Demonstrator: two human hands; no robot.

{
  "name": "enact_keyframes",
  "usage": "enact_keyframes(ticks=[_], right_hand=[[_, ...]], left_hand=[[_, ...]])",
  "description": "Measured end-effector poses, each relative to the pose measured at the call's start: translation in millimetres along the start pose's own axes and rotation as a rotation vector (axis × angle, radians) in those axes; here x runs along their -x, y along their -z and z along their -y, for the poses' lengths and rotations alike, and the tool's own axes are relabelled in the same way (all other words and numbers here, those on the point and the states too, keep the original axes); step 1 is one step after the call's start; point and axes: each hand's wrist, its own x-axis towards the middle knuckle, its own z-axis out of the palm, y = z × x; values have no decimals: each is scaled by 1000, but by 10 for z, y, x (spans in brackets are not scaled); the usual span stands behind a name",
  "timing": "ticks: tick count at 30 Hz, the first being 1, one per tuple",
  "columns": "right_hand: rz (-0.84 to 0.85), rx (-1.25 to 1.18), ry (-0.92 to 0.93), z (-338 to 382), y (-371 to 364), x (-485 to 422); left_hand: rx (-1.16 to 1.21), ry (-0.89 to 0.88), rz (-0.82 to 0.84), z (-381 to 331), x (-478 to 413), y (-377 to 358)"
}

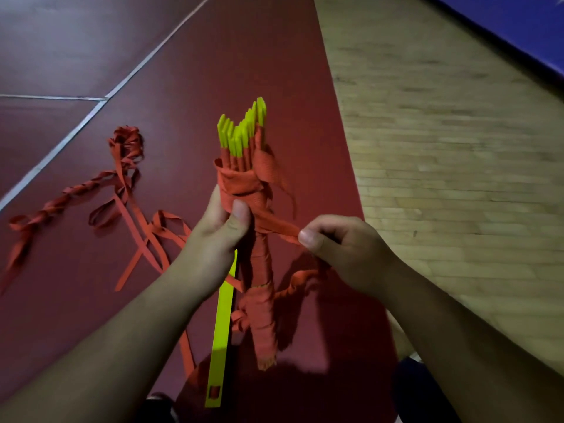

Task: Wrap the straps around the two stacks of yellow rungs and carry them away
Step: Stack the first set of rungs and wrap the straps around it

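left hand (225,221) curled round the stack of yellow rungs (241,132), thumb pressed on the wound layers, likely pinning the wrap so it cannot slacken. right hand (338,242) pinches the red strap (280,230) between thumb and forefinger, just right of the left thumb, drawn taut; reads as tensioning a turn. rung tips stick out bare beyond the left fingers. one loose rung (224,325) below the left wrist. spare straps (128,178) well left of the hands. surface: dark red floor (213,71), white line (76,129); wood boards (427,148) right, blue panel (518,25) beyond.
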Motion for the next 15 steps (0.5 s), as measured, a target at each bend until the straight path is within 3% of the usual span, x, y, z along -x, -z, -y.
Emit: enact_keyframes(ticks=[4, 7, 11, 15], right_hand=[[-125, 19, 17, -52, -7, -37], [-97, 51, 4, -69, -13, -31], [-87, 190, 1, -55, 3, -19], [-6, 226, -26, -43, 15, -5]], left_hand=[[-87, 0, 21, -30, 20, -93], [-190, -10, 94, -89, 32, -120], [-52, -39, 73, -112, 8, -62], [185, 50, 29, -71, 2, -7]])
